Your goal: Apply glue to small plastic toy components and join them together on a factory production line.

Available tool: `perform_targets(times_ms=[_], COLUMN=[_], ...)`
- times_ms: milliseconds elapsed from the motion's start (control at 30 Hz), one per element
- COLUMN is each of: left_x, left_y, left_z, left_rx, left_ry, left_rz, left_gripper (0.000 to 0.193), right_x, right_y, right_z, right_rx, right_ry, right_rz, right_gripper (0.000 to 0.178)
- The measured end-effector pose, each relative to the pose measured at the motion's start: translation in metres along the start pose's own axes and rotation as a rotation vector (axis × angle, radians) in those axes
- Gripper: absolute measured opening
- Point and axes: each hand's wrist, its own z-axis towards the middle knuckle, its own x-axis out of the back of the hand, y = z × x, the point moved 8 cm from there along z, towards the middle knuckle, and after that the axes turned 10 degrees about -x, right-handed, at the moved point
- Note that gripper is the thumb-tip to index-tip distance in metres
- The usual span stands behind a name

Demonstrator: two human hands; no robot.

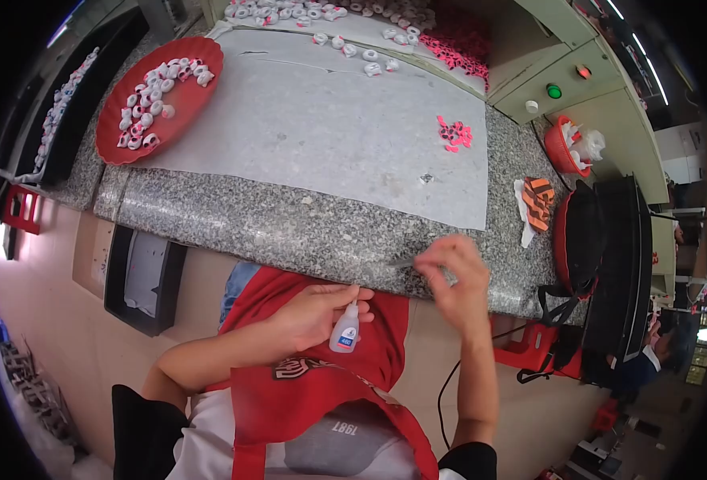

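Observation:
In front of my apron, below the counter's front edge, my left hand (319, 314) is closed on a small clear squeeze bottle (343, 336) with a blue label and a narrow nozzle. The fingers grip it near the neck, and the body hangs below them. Over the granite front edge, to the right, my right hand (459, 276) is closed in a pinch. A thin greyish tool (402, 263) sticks out leftward from its fingertips, too blurred to name more exactly. The two hands are apart.
A pale sheet (313, 120) covers much of the granite counter (233, 212). Small pink-and-black pieces (454, 134) lie on it. A red scalloped tray (201, 88) holds white ring-like pieces. Rightward are a striped orange cloth (538, 203), a red basket (557, 148) and a black bag (584, 236).

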Motion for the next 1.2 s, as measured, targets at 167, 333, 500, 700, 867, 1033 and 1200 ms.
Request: perform_targets(times_ms=[167,333,500,700,867,1033,1200], left_x=[0.006,0.001,0.001,0.0,0.0,-0.001,-0.003], left_y=[-0.002,0.001,0.001,0.004,0.004,0.004,0.003], left_z=[0.004,0.001,0.003,0.002,0.002,0.003,0.003], left_rx=[-0.048,0.026,0.056,0.054,0.023,0.012,-0.008], left_ry=[-0.021,0.035,0.033,0.022,0.018,0.017,0.035], left_rz=[0.067,0.075,0.12,0.169,0.144,0.161,0.12], left_gripper=[0.032,0.029,0.026,0.026,0.027,0.025,0.024], right_x=[-0.037,-0.041,-0.045,-0.043,-0.042,-0.044,-0.045], right_y=[-0.026,-0.028,-0.033,-0.029,-0.036,-0.028,-0.034], right_z=[-0.051,-0.052,-0.049,-0.036,-0.043,-0.036,-0.045], right_rx=[0.064,0.085,0.121,0.111,0.139,0.115,0.155], right_ry=[0.065,0.088,0.09,0.059,0.023,0.03,0.011], right_rz=[-0.141,-0.203,-0.27,-0.284,-0.169,-0.182,-0.16], right_gripper=[0.028,0.034,0.033,0.034,0.032,0.033,0.032])
